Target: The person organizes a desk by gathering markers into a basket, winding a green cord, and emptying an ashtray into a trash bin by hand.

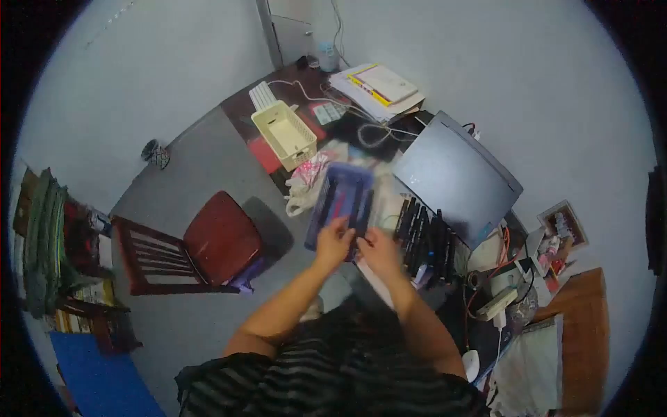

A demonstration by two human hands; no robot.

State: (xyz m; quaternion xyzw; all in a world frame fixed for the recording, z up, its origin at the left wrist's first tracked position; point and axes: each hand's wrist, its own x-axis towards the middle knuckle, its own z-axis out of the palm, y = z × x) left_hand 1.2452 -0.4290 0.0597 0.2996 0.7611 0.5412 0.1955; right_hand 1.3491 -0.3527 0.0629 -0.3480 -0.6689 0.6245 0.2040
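Brown shows on the worktop [240,119] that spreads out past the far end of the blue tray [318,224]. Left of the tray, well apart from it, is a red-brown chair [221,233]. Right of the tray, a bit farther from the person, sits a silver laptop [455,174].

The blue tray is long. It is in front of the person, with both hands at its near end, and most of it stretches out past the fingertips. I cannot tell if it rests on something or is held up. Beyond the tray and to its left is a cream basket [283,135]. Just beside the tray's far left corner is a crumpled pink and white bundle [309,179].

The left hand [333,244] is over the tray's near end, with its fingers bent. The right hand [379,251] is at the tray's near right corner, and its curled fingers point in toward the left hand. Both hands look half closed. They are small and blurry, so I cannot tell if either one grips anything.

Black pens [415,233] lie to the right of the tray. Inside it are long dark things [364,201] and a thin red strip [339,206].
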